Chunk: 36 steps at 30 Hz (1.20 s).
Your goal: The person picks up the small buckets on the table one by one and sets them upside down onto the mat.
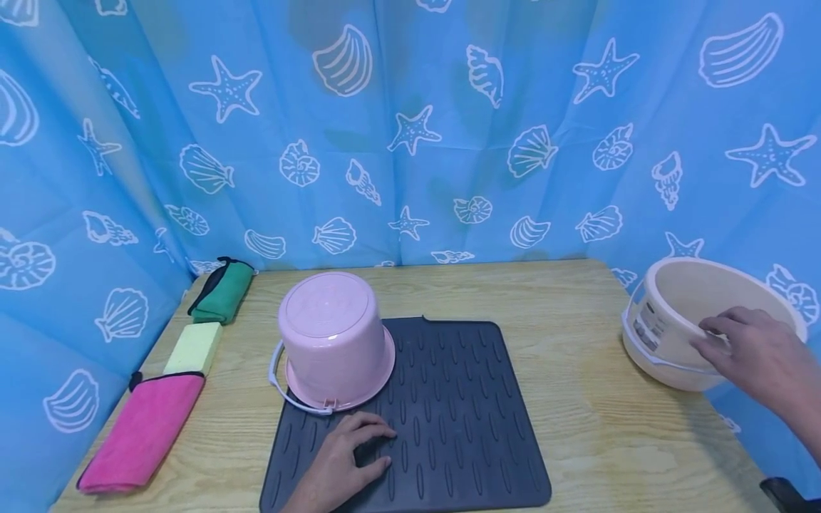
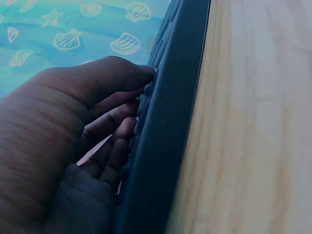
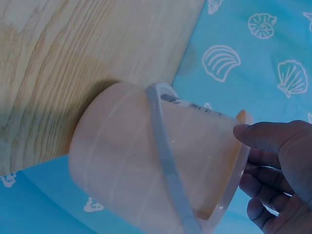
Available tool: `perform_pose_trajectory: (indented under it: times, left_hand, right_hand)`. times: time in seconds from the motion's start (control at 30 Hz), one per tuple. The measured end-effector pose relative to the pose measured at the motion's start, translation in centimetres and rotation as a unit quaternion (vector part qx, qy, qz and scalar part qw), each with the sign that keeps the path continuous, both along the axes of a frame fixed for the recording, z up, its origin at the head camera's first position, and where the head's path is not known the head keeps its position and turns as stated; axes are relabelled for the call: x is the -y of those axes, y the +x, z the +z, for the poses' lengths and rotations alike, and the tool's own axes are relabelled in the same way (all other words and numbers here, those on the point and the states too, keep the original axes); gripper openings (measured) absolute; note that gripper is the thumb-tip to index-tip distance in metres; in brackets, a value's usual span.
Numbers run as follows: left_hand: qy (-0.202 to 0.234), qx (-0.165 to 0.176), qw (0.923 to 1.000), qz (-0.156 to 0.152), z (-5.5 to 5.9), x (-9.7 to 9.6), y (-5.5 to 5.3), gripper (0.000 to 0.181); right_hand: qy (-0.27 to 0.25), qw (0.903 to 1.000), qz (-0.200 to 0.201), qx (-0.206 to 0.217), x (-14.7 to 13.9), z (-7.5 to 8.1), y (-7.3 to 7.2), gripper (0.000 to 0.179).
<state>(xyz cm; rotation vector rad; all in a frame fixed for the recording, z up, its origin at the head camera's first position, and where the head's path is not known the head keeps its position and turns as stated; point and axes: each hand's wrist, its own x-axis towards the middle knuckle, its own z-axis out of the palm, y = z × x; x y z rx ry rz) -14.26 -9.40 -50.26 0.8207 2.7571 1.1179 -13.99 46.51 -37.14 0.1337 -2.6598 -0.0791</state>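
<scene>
A pink bucket (image 1: 330,342) stands upside down over the back left part of a dark ridged mat (image 1: 462,413), its pale handle (image 1: 277,377) lying at its left. In front of it my left hand (image 1: 343,463) rests on the mat with relaxed fingers and holds nothing; its fingertips (image 2: 127,127) touch the ridges in the left wrist view. A cream bucket (image 1: 670,331) stands upright at the table's right edge. My right hand (image 1: 760,353) is at its rim, thumb (image 3: 253,134) outside and touching, fingers loosely bent over the opening. The bucket's inside is partly hidden.
Along the table's left edge lie a folded green cloth (image 1: 224,292), a pale yellow sponge block (image 1: 194,348) and a folded pink cloth (image 1: 144,431). A blue curtain (image 1: 410,192) with shells and starfish surrounds the wooden table (image 1: 571,399). A black object (image 1: 782,491) shows at lower right.
</scene>
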Motion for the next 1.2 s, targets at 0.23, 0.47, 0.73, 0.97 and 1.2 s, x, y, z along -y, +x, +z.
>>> perform_pose_trajectory:
  times: [0.23,0.47,0.73,0.97,1.2]
  left_hand:
    - [0.0,0.001,1.0,-0.002,-0.1,0.0,0.0,0.028]
    - [-0.003,0.002,1.0,-0.001,0.0,-0.1,0.1,0.028]
    - [0.003,-0.004,1.0,0.001,0.1,-0.1,0.1,0.028]
    - [0.006,-0.011,0.9999,0.003,0.1,-0.1,0.2,0.029]
    - [0.003,-0.018,0.9998,0.004,0.1,-0.1,0.2,0.029]
  right_hand:
    - [0.006,0.9997,-0.019,0.011,-0.4,-0.4,0.0,0.033]
    - [-0.001,0.9998,-0.011,0.019,-0.5,-0.9,-0.1,0.025]
    - [0.003,0.9997,0.014,-0.018,-0.6,-0.9,0.1,0.025]
    - [0.002,0.9994,0.021,-0.029,-0.4,-0.4,0.2,0.023]
    - [-0.008,0.9984,0.035,-0.043,0.2,0.0,0.2,0.023]
